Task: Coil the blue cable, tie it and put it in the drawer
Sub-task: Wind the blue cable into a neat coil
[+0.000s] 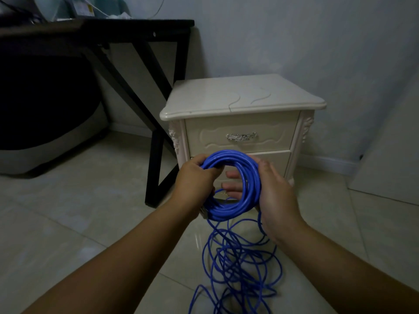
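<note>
A coil of blue cable (250, 175) hangs upright between both hands in front of a cream nightstand. My left hand (192, 177) grips the coil's upper left side, fingers curled round the strands. My right hand (275, 191) cups the coil's right side, its fingers showing through the ring. Loose cable (238, 264) trails from the coil's bottom into a tangle on the floor. The top drawer (241, 135) with a silver handle (241, 136) is closed; a second drawer (278, 159) below is partly hidden behind the coil.
The cream nightstand (242, 96) stands against the wall. A black desk with angled legs (158, 137) is to its left, a dark seat (45, 105) beneath. Pale tiled floor (68, 223) spreads around. A white panel (390, 159) leans at right.
</note>
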`<state>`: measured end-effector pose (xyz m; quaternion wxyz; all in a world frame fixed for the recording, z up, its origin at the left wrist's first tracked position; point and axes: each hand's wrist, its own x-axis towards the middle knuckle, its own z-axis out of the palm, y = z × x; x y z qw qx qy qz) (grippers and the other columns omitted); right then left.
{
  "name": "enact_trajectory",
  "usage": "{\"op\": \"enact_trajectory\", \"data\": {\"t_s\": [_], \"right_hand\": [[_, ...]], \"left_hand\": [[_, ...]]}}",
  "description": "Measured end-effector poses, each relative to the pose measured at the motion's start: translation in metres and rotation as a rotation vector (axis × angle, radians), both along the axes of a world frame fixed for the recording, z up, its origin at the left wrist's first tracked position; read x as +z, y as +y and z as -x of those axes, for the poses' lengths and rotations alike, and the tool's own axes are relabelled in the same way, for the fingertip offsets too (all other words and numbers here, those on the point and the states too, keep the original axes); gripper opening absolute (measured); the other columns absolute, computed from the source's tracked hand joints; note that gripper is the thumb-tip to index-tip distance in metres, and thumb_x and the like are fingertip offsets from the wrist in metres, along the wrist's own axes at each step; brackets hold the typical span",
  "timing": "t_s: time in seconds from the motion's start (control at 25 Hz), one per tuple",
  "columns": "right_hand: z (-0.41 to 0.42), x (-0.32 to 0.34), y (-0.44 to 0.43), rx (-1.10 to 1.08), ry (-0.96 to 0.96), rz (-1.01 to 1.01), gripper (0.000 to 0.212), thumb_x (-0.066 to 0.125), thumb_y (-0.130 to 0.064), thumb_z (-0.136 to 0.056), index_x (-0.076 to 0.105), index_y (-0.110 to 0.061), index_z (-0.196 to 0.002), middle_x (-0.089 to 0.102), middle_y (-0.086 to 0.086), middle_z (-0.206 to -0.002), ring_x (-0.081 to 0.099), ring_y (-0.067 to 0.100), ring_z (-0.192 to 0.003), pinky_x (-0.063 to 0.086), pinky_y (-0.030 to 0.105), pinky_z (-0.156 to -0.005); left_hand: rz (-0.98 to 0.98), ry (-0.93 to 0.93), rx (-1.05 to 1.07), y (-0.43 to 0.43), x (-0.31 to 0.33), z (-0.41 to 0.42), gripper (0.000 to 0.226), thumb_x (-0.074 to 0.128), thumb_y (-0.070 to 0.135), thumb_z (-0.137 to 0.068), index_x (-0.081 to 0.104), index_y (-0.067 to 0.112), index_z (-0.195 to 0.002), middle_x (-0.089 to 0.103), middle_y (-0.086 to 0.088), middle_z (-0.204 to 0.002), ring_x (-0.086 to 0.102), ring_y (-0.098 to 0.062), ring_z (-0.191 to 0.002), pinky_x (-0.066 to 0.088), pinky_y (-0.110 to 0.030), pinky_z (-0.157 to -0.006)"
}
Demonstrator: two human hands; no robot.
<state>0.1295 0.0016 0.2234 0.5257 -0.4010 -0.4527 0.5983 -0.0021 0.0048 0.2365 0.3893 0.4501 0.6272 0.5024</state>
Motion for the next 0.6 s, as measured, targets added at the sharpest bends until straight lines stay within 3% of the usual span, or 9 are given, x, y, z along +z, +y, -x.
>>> {"op": "enact_trajectory", "data": {"t_s": [0.12, 0.24, 0.32, 0.4, 0.48, 0.6], "right_hand": [[0.008, -0.005, -0.006, -0.004, -0.045, 0.014, 0.04, 0.057, -0.051, -0.084, 0.057, -0.027, -0.116, 0.074, 0.002, -0.086, 0.073, 0.021, -0.081, 0.056, 0.047, -0.086], [0.012, -0.009, -0.01, 0.005, -0.046, 0.091, 0.027, 0.071, -0.026, -0.082, 0.059, -0.023, -0.105, 0.073, -0.001, -0.075, 0.072, 0.019, -0.083, 0.05, 0.049, -0.096], [0.01, -0.009, -0.004, -0.007, -0.03, 0.123, 0.018, 0.068, -0.014, -0.084, 0.06, -0.018, -0.1, 0.069, 0.003, -0.069, 0.07, 0.021, -0.075, 0.052, 0.046, -0.09], [0.002, -0.003, 0.007, -0.061, -0.092, 0.101, 0.016, 0.063, -0.006, -0.086, 0.059, -0.018, -0.096, 0.062, 0.001, -0.064, 0.063, 0.014, -0.058, 0.053, 0.04, -0.075], [-0.011, 0.008, 0.019, -0.071, -0.308, -0.01, 0.024, 0.058, -0.001, -0.087, 0.059, -0.021, -0.1, 0.059, 0.0, -0.069, 0.058, 0.01, -0.05, 0.053, 0.033, -0.063], [-0.023, 0.02, 0.022, 0.153, -0.817, -0.272, 0.034, 0.057, -0.003, -0.084, 0.055, -0.035, -0.098, 0.057, -0.006, -0.073, 0.056, 0.008, -0.057, 0.044, 0.013, -0.05]], "left_hand": [[-0.024, -0.101, 0.13, 0.004, -0.005, -0.006, 0.01, 0.056, 0.014, -0.094, 0.065, 0.014, -0.098, 0.054, -0.004, -0.069, 0.05, -0.016, -0.058, 0.045, -0.029, -0.055], [-0.057, -0.199, 0.25, 0.002, -0.011, -0.016, 0.01, 0.056, 0.016, -0.093, 0.065, 0.015, -0.098, 0.052, -0.006, -0.07, 0.05, -0.02, -0.062, 0.044, -0.032, -0.058], [-0.028, -0.286, 0.24, 0.0, -0.012, -0.02, 0.008, 0.056, 0.017, -0.095, 0.063, 0.015, -0.098, 0.05, -0.004, -0.068, 0.05, -0.018, -0.06, 0.046, -0.031, -0.057], [0.027, -0.339, 0.099, 0.0, -0.009, -0.018, 0.008, 0.059, 0.018, -0.093, 0.061, 0.015, -0.1, 0.055, -0.003, -0.069, 0.058, -0.018, -0.063, 0.054, -0.033, -0.064], [0.043, -0.144, -0.064, 0.002, -0.005, -0.011, 0.014, 0.066, 0.019, -0.089, 0.061, 0.015, -0.101, 0.064, -0.005, -0.079, 0.066, -0.02, -0.072, 0.057, -0.036, -0.076], [-0.072, 0.398, -0.246, 0.002, -0.001, 0.0, 0.025, 0.071, 0.016, -0.083, 0.059, 0.023, -0.104, 0.068, 0.004, -0.091, 0.067, -0.01, -0.081, 0.056, -0.029, -0.076]]}}
